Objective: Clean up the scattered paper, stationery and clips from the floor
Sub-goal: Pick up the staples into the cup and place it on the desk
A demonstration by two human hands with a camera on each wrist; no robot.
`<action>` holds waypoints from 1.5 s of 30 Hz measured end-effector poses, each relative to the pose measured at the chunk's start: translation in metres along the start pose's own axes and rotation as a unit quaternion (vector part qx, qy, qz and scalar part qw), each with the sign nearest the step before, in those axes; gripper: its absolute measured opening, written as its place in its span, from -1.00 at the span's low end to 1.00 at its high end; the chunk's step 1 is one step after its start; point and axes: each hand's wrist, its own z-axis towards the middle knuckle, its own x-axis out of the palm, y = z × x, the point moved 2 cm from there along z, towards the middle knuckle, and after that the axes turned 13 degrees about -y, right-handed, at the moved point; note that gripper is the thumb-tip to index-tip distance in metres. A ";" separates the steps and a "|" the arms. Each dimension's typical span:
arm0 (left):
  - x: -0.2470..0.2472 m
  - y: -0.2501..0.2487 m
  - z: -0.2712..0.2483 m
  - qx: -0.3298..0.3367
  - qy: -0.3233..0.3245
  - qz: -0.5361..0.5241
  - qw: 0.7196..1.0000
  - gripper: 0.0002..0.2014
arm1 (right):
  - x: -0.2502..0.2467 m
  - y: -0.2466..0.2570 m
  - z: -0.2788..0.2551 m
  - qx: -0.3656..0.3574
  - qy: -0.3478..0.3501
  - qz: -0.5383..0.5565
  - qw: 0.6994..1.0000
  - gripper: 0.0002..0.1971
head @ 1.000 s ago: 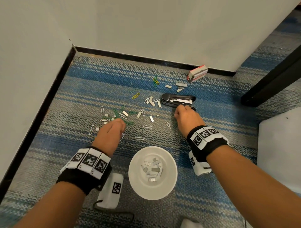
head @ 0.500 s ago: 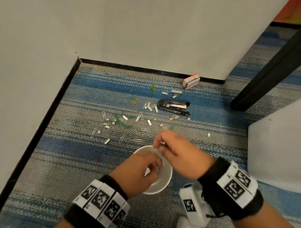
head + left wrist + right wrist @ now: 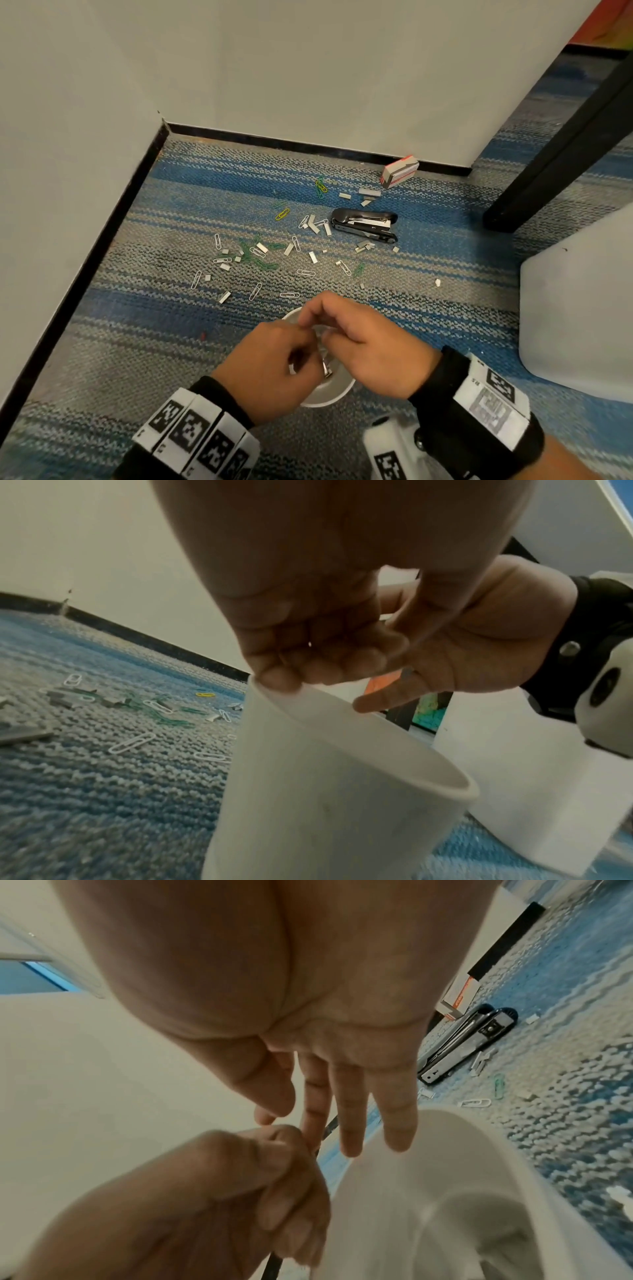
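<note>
A white paper cup (image 3: 337, 394) stands on the carpet close to me, and both hands hover over its mouth. My left hand (image 3: 301, 349) has its fingers curled, with a small silver staple piece (image 3: 291, 368) showing among them; one fingertip rests on the cup's rim (image 3: 274, 681). My right hand (image 3: 323, 320) hangs beside it with straight fingers (image 3: 347, 1118) pointing down into the cup (image 3: 445, 1177), touching the left hand's fingertips. Beyond the cup lie scattered paper clips (image 3: 255, 255), staple strips (image 3: 313, 224) and a black stapler (image 3: 364, 224). The cup's contents are hidden.
A red and white staple box (image 3: 399, 171) lies by the far baseboard. Walls close the left and back sides. A black post (image 3: 561, 147) and a white block (image 3: 579, 325) stand at the right. A loose staple piece (image 3: 437, 282) lies near the block.
Both hands have come back from the scattered clips and the stapler to above the cup, and the left hand has lifted slightly out of the cup. My head has moved back.
</note>
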 end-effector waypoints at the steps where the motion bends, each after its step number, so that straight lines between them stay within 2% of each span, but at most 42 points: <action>1: -0.003 -0.001 0.003 -0.006 -0.009 -0.014 1.000 -0.81 | -0.004 -0.001 0.003 0.017 -0.016 0.009 1.000 -0.68; 3: -0.009 0.002 0.014 -0.032 -0.039 -0.040 0.998 -0.82 | -0.019 -0.013 0.012 0.051 -0.093 -0.001 0.994 -0.70; 5: -0.014 0.013 0.031 -0.070 -0.092 -0.035 0.993 -0.83 | -0.038 -0.034 0.026 0.059 -0.205 -0.096 0.972 -0.73; 7: -0.017 0.029 0.051 -0.110 -0.133 0.010 0.985 -0.81 | -0.049 -0.062 0.041 0.096 -0.240 -0.206 0.944 -0.82; 9: -0.016 0.044 0.071 -0.124 -0.105 0.076 0.984 -0.87 | -0.051 -0.089 0.052 0.130 -0.201 -0.296 0.925 -0.91; 12: -0.011 0.061 0.096 -0.099 -0.004 0.169 0.981 -0.97 | -0.044 -0.112 0.060 0.135 -0.112 -0.359 0.917 -0.92; 16: 0.005 0.081 0.119 -0.076 0.078 0.239 0.965 -0.80 | -0.043 -0.108 0.063 0.097 -0.124 -0.336 0.929 -0.89; 19: 0.024 0.091 0.127 -0.086 0.111 0.246 0.959 -0.63 | -0.041 -0.100 0.067 0.104 -0.149 -0.308 0.934 -0.82; 22: 0.036 0.094 0.130 -0.089 0.104 0.260 0.956 -0.57 | -0.038 -0.103 0.079 0.170 -0.145 -0.221 0.949 -0.73; 26: 0.037 0.097 0.133 -0.086 0.086 0.253 0.960 -0.77 | -0.038 -0.109 0.097 0.238 -0.176 -0.107 0.949 -0.66; 27: 0.037 0.097 0.133 -0.083 0.085 0.250 0.961 -0.81 | -0.038 -0.110 0.099 0.230 -0.184 -0.119 0.948 -0.69; 29: 0.037 0.096 0.131 -0.078 0.064 0.225 0.969 -0.85 | -0.038 -0.113 0.102 0.170 -0.182 -0.208 0.946 -0.79; 32: 0.038 0.094 0.130 -0.095 0.021 0.185 0.978 -0.92 | -0.031 -0.118 0.102 0.087 -0.100 -0.352 0.927 -0.79; 34: 0.041 0.090 0.130 -0.115 0.019 0.177 0.977 -0.92 | -0.029 -0.121 0.103 0.059 -0.095 -0.368 0.923 -0.86; 37: 0.046 0.085 0.134 -0.139 0.002 0.174 0.975 -0.90 | -0.034 -0.120 0.103 0.073 -0.148 -0.306 0.938 -0.91; 41: 0.046 0.083 0.138 -0.160 -0.016 0.153 0.975 -0.74 | -0.046 -0.126 0.096 0.163 -0.218 -0.161 0.949 -0.82; 43: 0.044 0.084 0.139 -0.165 -0.019 0.158 0.973 -0.65 | -0.057 -0.132 0.092 0.236 -0.268 -0.013 0.934 -0.80; 45: 0.045 0.085 0.141 -0.154 -0.015 0.178 0.972 -0.59 | -0.068 -0.135 0.088 0.290 -0.306 0.120 0.899 -0.80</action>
